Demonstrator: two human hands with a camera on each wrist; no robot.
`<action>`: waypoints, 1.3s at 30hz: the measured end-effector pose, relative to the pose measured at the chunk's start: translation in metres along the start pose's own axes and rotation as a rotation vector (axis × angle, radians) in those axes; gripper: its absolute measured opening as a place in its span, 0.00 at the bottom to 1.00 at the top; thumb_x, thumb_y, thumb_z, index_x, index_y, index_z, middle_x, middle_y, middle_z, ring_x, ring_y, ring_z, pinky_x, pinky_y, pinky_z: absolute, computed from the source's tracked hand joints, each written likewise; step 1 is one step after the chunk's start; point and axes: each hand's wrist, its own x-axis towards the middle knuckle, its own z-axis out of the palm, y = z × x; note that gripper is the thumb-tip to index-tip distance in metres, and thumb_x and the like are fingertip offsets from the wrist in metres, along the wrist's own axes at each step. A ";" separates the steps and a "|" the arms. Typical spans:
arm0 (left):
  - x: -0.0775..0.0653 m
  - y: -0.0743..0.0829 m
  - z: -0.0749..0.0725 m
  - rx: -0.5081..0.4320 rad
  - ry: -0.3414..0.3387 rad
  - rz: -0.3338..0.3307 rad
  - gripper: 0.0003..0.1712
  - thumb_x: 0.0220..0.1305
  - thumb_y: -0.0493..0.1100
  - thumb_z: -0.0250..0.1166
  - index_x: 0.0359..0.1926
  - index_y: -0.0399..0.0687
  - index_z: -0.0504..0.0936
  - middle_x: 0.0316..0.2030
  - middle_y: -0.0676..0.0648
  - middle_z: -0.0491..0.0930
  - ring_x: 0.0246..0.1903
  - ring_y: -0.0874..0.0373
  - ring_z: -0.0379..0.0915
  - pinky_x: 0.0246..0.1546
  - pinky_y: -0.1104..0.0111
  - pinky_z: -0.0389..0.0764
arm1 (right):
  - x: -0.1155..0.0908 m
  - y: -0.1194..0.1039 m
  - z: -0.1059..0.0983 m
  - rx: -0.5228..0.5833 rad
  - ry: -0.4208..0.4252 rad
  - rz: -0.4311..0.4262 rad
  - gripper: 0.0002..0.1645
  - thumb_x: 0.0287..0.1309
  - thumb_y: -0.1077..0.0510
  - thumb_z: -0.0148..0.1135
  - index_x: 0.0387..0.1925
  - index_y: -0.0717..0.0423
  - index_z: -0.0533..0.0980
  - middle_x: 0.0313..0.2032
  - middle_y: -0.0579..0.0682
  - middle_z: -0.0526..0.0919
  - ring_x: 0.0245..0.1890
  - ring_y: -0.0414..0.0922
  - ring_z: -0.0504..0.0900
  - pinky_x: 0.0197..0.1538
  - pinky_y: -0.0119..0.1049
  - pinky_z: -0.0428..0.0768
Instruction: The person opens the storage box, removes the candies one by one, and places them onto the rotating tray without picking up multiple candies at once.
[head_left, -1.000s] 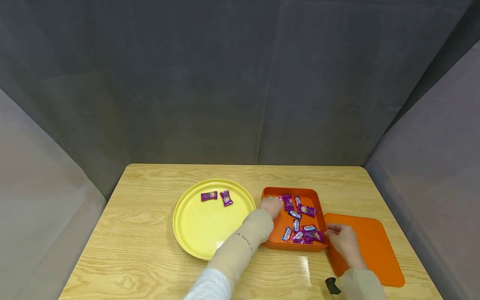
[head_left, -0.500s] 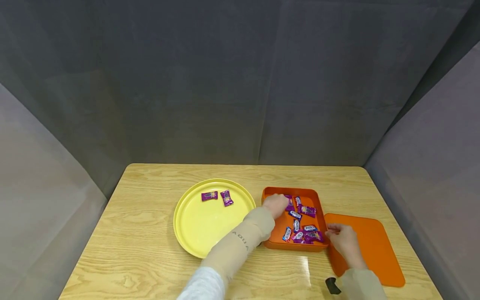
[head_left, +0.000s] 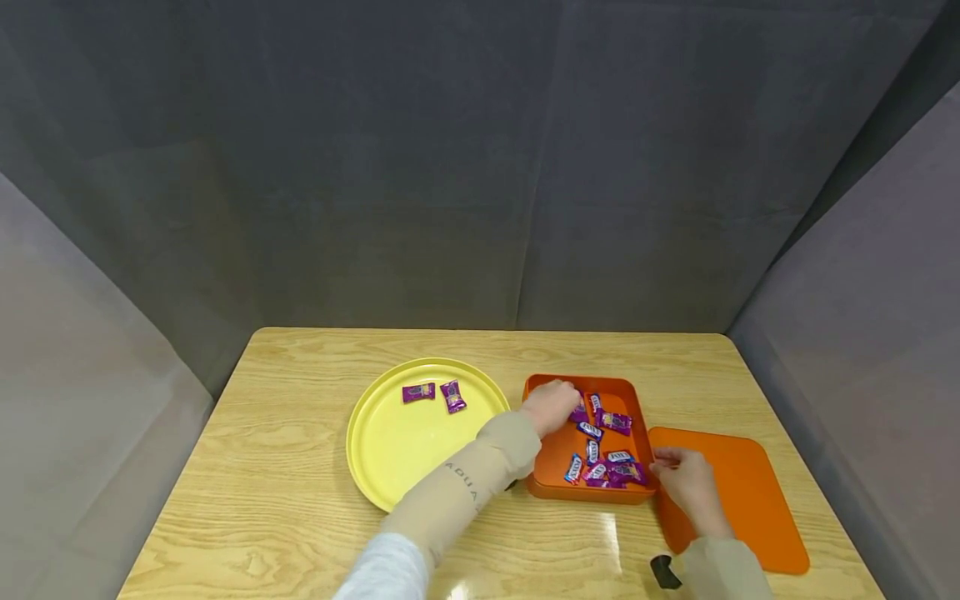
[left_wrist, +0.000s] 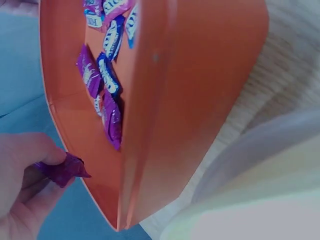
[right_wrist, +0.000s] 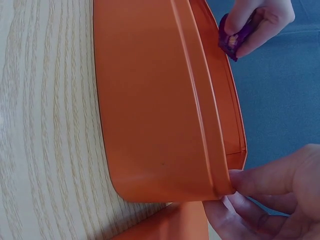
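My left hand [head_left: 551, 406] is over the far left part of an orange box [head_left: 592, 493]. In the left wrist view its thumb and fingers pinch a purple-wrapped candy [left_wrist: 65, 170] at the height of the box rim. Several purple and blue wrapped candies [head_left: 615, 422] lie scattered on the box floor. My right hand [head_left: 690, 483] is at the box's near right side; in the right wrist view its thumb and fingers grip the rim at a corner. Left of the box, a round yellow plate [head_left: 405, 454] bears two purple candies [head_left: 453, 397].
A flat orange lid [head_left: 750, 492] lies on the wooden table [head_left: 247, 467] right of the box, partly under my right hand. Dark grey cloth [head_left: 420, 167] hangs behind the table, and pale panels [head_left: 877, 333] flank it. A small black strap [head_left: 664, 572] shows by the right sleeve.
My left hand has risen slightly and edged right and back within the box area, while its sleeve swung a little left. The right hand, plate and box stay where they were.
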 end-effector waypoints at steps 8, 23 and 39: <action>-0.009 -0.010 -0.008 0.071 0.042 0.019 0.10 0.60 0.37 0.60 0.41 0.53 0.83 0.41 0.54 0.79 0.38 0.63 0.74 0.35 0.77 0.77 | 0.000 0.000 0.002 -0.004 0.020 0.018 0.16 0.55 0.68 0.56 0.45 0.75 0.73 0.34 0.65 0.79 0.30 0.51 0.77 0.33 0.40 0.81; -0.036 -0.036 -0.008 0.103 0.183 0.068 0.16 0.63 0.35 0.57 0.51 0.46 0.79 0.53 0.49 0.76 0.52 0.59 0.71 0.51 0.73 0.72 | -0.001 -0.001 0.000 -0.003 0.004 -0.002 0.17 0.55 0.68 0.56 0.45 0.77 0.73 0.35 0.67 0.79 0.31 0.52 0.78 0.34 0.40 0.81; -0.070 -0.076 -0.004 -0.077 0.340 -0.035 0.16 0.60 0.31 0.56 0.50 0.38 0.78 0.51 0.42 0.76 0.52 0.52 0.72 0.50 0.69 0.73 | 0.000 0.000 0.001 -0.008 0.000 -0.005 0.17 0.55 0.68 0.55 0.45 0.77 0.72 0.35 0.66 0.79 0.31 0.51 0.78 0.34 0.40 0.81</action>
